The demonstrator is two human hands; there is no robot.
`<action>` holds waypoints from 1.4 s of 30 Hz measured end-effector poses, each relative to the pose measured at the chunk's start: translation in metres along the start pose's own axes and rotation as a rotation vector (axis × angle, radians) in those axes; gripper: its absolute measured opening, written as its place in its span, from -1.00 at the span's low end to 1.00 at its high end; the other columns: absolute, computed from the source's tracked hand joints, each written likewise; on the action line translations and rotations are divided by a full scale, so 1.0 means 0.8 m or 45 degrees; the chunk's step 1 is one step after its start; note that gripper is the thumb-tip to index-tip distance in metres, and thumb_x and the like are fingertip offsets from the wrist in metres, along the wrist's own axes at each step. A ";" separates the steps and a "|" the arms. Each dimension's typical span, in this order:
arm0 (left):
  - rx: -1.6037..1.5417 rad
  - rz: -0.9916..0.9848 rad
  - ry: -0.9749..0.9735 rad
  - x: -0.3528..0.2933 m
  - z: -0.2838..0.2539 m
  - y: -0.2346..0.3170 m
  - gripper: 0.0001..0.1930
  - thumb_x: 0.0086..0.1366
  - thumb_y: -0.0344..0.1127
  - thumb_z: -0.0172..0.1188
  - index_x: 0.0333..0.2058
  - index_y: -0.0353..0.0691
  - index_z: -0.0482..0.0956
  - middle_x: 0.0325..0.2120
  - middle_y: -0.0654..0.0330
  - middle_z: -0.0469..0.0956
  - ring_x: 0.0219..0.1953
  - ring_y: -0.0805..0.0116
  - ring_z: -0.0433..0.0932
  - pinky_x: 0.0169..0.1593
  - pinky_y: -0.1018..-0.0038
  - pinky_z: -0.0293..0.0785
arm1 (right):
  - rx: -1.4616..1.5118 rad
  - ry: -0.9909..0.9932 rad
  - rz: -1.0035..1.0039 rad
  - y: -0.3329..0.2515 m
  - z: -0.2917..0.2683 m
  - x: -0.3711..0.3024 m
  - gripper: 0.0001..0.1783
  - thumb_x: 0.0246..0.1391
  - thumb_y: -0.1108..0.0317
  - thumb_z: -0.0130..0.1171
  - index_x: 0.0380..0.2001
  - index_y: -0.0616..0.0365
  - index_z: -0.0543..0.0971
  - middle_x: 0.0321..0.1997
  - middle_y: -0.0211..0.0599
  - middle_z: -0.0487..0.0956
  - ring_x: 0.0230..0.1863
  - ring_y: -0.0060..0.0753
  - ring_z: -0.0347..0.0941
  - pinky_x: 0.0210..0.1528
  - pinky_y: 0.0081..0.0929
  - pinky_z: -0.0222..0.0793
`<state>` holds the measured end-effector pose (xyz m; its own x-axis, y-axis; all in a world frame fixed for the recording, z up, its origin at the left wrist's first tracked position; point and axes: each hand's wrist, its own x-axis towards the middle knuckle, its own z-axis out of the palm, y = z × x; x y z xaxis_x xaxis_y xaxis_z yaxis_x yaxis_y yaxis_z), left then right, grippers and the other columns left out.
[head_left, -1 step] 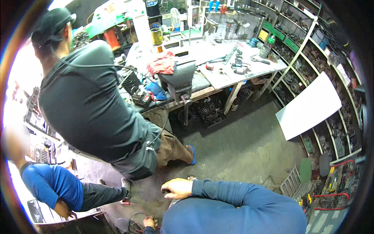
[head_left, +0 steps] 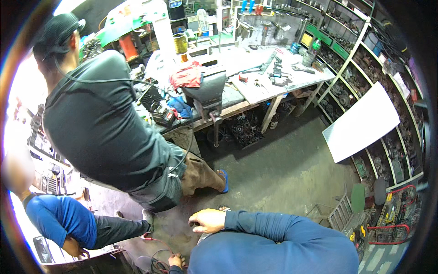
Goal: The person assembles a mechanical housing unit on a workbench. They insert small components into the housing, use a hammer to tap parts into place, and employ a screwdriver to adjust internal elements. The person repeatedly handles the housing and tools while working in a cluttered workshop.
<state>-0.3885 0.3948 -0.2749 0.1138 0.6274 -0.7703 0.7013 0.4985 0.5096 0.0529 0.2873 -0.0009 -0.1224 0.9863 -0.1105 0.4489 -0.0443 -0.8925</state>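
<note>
My right hand (head_left: 208, 221) is in front of my body at the lower middle, its dark blue sleeve coming in from the right. Its fingers curl inward round a dark gap, and whatever they hold, if anything, is hidden. Lower and further left, my left hand (head_left: 176, 260) is closed at the end of a thin red cable (head_left: 159, 241) that runs down from the floor beside a person's shoe. Dark coiled cables (head_left: 159, 265) lie just left of that hand. My left forearm is mostly hidden behind my body.
A person in a dark shirt (head_left: 91, 123) stands at the workbench (head_left: 255, 93), near a bench vise (head_left: 206, 89) with a red rag (head_left: 186, 75). Another in blue (head_left: 64, 219) is at lower left. Parts shelves (head_left: 349, 68), a white sheet (head_left: 362, 123) and a red-framed rack (head_left: 390, 228) line the right.
The bench and the person in the dark shirt sit slightly further left in the picture. Both my hands keep their place and grip.
</note>
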 end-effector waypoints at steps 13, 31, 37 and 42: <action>0.084 0.036 0.143 -0.057 0.081 0.072 -0.81 0.32 -0.31 0.28 -0.22 -0.32 0.71 -0.35 0.06 0.74 -0.26 0.24 0.72 -0.11 0.33 0.67 | -0.809 0.577 0.878 0.174 -0.287 -0.177 -0.54 0.10 0.01 0.30 -0.07 0.13 0.68 -0.01 0.02 0.67 0.08 0.10 0.58 0.17 -0.03 0.52; 0.349 -0.036 0.028 -0.264 0.449 0.006 -0.66 0.40 -0.07 0.24 -0.12 -0.24 0.72 -0.21 0.00 0.73 -0.24 0.23 0.71 -0.13 0.22 0.62 | -1.066 0.976 0.538 0.383 -0.634 -0.054 0.11 0.08 -0.12 0.39 0.56 0.03 0.10 0.55 0.07 0.24 0.57 0.25 0.05 0.54 0.28 -0.05; 0.339 -0.119 0.059 -0.291 0.487 0.021 -0.70 0.36 -0.13 0.27 -0.17 -0.29 0.70 -0.27 0.00 0.72 -0.33 0.21 0.68 -0.22 0.23 0.59 | -1.319 0.815 0.683 0.406 -0.576 -0.100 -0.13 0.31 -0.05 0.10 0.55 0.11 0.16 0.63 0.00 0.14 0.62 0.12 -0.02 0.55 0.35 -0.21; 0.385 -0.096 0.098 -0.296 0.484 0.028 -0.72 0.34 -0.18 0.30 -0.21 -0.33 0.68 -0.33 0.00 0.72 -0.41 0.20 0.67 -0.30 0.24 0.58 | -0.973 1.080 0.336 0.434 -0.596 -0.122 -0.45 0.35 0.30 -0.05 0.36 0.23 0.44 0.40 0.10 0.45 0.43 0.07 0.34 0.49 0.05 0.15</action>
<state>-0.1272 0.0255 -0.2296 0.0079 0.6447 -0.7644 0.8842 0.3525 0.3064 0.6426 0.2516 -0.0915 0.5543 0.7633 0.3318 0.8226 -0.4415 -0.3584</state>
